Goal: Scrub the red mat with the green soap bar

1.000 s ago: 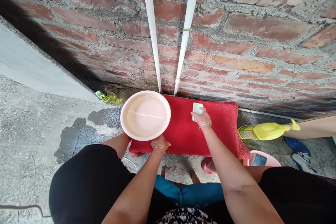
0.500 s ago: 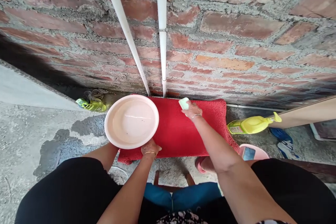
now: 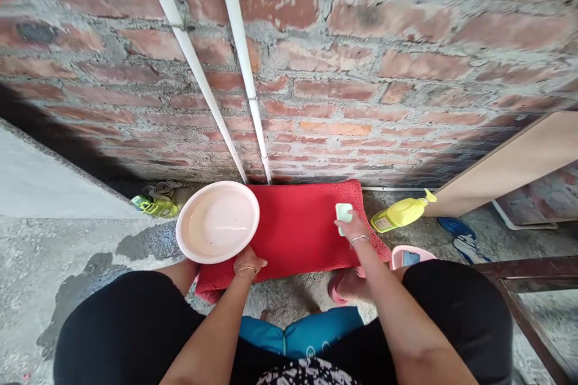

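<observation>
A red cloth [image 3: 298,228] lies spread over a low flat surface in front of me. My right hand [image 3: 353,228] is closed round a pale green rectangular block [image 3: 343,216], held at the cloth's right part; I cannot make out its exact kind. On the near left edge of the cloth rests my left hand [image 3: 248,261], its thumb apart to the right. Its other fingers are partly hidden beside the rim of the pale pink basin [image 3: 221,222]. The basin stands on the cloth's left end and appears to contain some water.
A yellow pump bottle [image 3: 400,214] lies in view right of the cloth, near a pink container [image 3: 396,257] with a phone [image 3: 410,258]. Another yellow-green bottle [image 3: 158,207] is at left. White pipes [image 3: 246,66] run down the brick wall [image 3: 334,90]. Wet patches mark the concrete floor.
My right hand has moved the pale green block from the cloth's far edge towards its right end and nearer to me. My left hand stays by the basin. The view has shifted.
</observation>
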`<state>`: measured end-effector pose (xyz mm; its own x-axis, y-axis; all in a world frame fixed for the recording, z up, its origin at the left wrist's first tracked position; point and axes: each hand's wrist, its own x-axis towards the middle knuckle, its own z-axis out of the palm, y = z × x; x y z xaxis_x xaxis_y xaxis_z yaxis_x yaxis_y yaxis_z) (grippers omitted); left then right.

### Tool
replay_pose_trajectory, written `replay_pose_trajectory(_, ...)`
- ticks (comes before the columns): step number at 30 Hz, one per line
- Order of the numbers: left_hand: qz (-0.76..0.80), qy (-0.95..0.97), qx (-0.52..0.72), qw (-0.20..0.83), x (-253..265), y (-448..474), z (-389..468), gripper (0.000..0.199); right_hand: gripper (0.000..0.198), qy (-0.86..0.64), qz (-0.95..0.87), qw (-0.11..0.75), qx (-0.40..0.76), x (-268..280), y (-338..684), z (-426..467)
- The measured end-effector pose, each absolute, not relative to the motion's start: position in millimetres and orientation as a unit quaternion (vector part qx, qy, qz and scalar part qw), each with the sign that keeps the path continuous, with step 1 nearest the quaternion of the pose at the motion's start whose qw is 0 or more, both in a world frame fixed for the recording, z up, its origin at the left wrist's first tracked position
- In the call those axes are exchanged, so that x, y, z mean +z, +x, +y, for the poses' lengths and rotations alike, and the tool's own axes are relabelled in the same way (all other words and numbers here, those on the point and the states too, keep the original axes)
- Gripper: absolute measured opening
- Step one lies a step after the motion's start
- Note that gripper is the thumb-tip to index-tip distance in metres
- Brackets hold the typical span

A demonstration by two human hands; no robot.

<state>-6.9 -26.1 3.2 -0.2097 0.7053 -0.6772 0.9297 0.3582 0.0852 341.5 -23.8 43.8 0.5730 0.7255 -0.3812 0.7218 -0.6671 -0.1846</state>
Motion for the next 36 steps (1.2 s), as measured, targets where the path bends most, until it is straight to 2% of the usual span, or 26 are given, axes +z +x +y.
replay_pose_trajectory(5,0.726,0.605,-0.196,0.263,11.9,7.8,-40.7,0.045,0.058,-0.831,-0.495,-0.050,0.248,28.0,274.7,-59.5)
replay_pose_trajectory(13,0.584,0.729,-0.237,0.268,22.2,27.1,-57.9,0.032,0.063,-0.816,-0.509,-0.070,0.267,32.9,280.5,-57.8)
replay_pose_trajectory(19,0.534,0.751,-0.283,0.266,29.6,30.9,-72.1,0.037,0.069,-0.817,-0.508,-0.073,0.263,27.2,276.5,-55.7)
replay_pose_trajectory(24,0.516,0.760,-0.290,0.269,43.4,44.9,-76.1,0.048,0.062,-0.811,-0.514,-0.083,0.267,27.2,279.1,-54.8)
replay_pose_trajectory(31,0.469,0.801,-0.248,0.278,69.2,82.9,-98.5,0.043,0.064,-0.781,-0.540,-0.095,0.300,31.1,270.2,-54.9)
replay_pose_trajectory(36,0.447,0.808,-0.275,0.267,78.4,86.5,-100.7,0.048,0.063,-0.763,-0.580,-0.072,0.276,41.4,257.0,-54.7)
